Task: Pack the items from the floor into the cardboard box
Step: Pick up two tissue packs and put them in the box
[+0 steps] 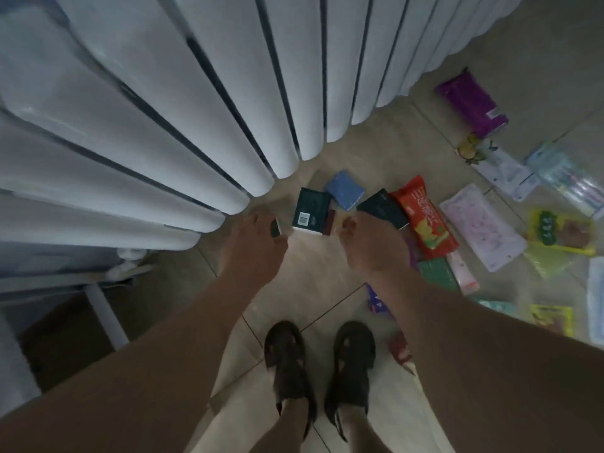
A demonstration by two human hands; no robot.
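Here, both hands reach down to packets on the floor.

The left hand [253, 243] pinches a small dark item [275, 227]; the right hand [369, 243] curls over a dark box [382, 207], grip unclear. The cardboard box [62, 335] sits lower left.

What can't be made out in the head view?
- Left hand: grips a small dark item, too blurred to identify.
- Right hand: fingertips blurred, grasp unclear.
- Cardboard box: dim, partly behind the white frame.
- Packets at the right edge: cut off.
- Labels: too blurred to read.
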